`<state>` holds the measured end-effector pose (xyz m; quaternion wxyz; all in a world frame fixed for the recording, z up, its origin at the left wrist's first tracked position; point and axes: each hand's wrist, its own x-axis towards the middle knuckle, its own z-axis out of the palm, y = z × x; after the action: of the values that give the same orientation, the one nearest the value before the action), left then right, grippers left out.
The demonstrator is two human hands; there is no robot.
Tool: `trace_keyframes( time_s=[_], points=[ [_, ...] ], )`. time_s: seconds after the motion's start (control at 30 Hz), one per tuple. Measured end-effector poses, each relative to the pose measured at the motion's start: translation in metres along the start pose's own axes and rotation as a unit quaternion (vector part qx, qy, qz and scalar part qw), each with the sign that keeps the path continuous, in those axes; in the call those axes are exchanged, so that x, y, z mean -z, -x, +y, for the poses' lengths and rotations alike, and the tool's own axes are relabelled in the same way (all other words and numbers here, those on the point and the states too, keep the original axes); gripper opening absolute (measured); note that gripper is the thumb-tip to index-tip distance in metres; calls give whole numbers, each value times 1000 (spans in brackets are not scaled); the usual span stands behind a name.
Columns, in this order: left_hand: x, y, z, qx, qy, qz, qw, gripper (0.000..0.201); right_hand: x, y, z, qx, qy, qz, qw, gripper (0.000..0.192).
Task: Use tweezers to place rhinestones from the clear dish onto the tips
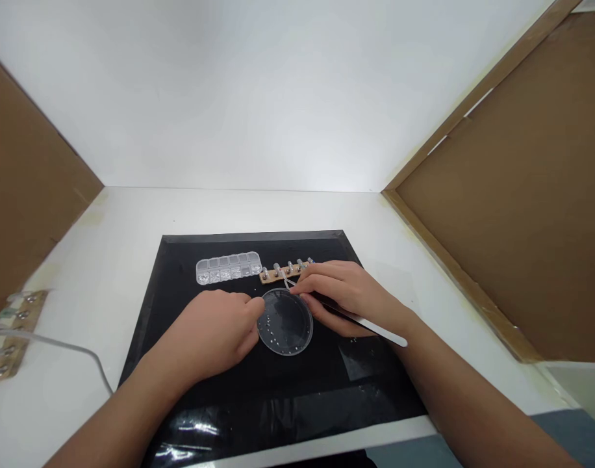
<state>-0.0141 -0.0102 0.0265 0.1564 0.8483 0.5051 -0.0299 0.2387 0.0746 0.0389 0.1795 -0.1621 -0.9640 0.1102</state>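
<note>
At dish [284, 323] rim: left hand [214, 335], tweezers [356, 318].

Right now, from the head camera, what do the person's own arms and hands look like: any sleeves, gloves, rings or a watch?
Both forearms are bare as far as the picture shows them: no sleeve reaches the visible part. The left hand and right hand wear no gloves. No ring, watch, bracelet or strap shows on either wrist or on the visible fingers. No cables or markings run along the arms.
</note>
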Motion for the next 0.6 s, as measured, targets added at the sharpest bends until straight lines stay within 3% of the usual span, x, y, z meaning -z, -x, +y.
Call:
trace_keyframes(
  time_s=[0.6],
  points=[
    [-3,0,-1,-1,-1,6,1000,20,-1,1,2,2,0,-6,1000,15]
  ],
)
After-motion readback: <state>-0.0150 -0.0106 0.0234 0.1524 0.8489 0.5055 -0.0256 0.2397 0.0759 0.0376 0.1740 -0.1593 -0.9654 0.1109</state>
